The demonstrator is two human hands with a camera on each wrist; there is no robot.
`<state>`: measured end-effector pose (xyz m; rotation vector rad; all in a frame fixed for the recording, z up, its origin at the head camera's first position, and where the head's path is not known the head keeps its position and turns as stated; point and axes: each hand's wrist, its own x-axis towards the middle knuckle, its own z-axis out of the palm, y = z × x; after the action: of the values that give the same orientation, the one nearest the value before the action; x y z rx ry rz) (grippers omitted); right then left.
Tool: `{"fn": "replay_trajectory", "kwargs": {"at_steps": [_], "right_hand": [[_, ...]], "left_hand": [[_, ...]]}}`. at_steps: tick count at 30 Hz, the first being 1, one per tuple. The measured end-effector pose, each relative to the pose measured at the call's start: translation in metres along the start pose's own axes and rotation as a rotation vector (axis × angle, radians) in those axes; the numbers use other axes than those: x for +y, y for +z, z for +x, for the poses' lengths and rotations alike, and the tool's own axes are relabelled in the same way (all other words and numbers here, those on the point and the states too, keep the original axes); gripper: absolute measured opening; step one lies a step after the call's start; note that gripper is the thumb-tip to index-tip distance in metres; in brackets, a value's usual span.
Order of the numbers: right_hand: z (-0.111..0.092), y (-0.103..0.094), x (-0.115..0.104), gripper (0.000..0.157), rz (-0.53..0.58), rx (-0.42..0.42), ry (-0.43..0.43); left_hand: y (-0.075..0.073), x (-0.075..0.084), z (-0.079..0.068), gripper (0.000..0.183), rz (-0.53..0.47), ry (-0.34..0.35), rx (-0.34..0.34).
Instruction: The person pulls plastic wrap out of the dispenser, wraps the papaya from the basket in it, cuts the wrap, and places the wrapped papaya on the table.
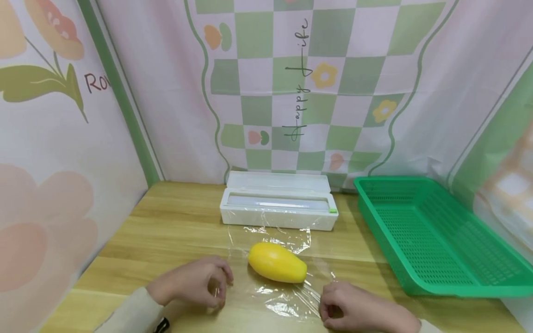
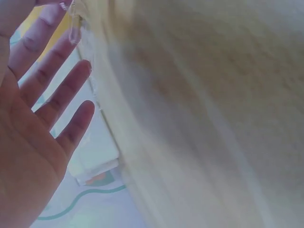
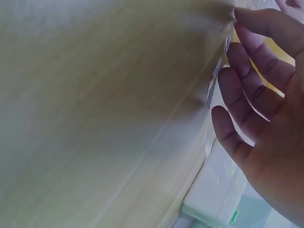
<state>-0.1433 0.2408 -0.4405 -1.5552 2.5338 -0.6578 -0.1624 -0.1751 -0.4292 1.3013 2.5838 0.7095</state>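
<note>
A yellow oblong fruit, papaya-like (image 1: pixel 277 262), lies on a sheet of clear cling film (image 1: pixel 283 309) spread over the table. My right hand (image 1: pixel 354 307) pinches the film's near right corner between thumb and forefinger, and taut creases run from there toward the fruit. At the film's near left side, my left hand (image 1: pixel 200 282) brings thumb and forefinger together on its edge; a bit of film shows at those fingertips in the left wrist view. Behind the fruit stands a white cling film box (image 1: pixel 276 219), lid raised, its roll showing inside. Film stretches from the box's front.
A green perforated plastic basket (image 1: pixel 391 245) sits on the right of the wood-grain table (image 1: pixel 166 212). Patterned cloth (image 1: pixel 287 74) hangs behind the table and along both sides. A small green piece (image 1: pixel 332 211) is at the box's right end.
</note>
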Motion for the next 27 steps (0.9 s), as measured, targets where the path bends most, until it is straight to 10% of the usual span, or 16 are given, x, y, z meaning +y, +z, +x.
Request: {"fn": "replay_trajectory", "kwargs": {"at_steps": [13, 27], "right_hand": [[-0.0028, -0.0018, 0.0001, 0.022, 0.017, -0.019, -0.026], [-0.0065, -0.0043, -0.0013, 0.019, 0.252, -0.047, 0.188]], "left_hand": [[-0.0087, 0.0019, 0.0026, 0.022, 0.002, 0.064, 0.072], [-0.0112, 0.0038, 0.0056, 0.026, -0.024, 0.084, 0.172]]}}
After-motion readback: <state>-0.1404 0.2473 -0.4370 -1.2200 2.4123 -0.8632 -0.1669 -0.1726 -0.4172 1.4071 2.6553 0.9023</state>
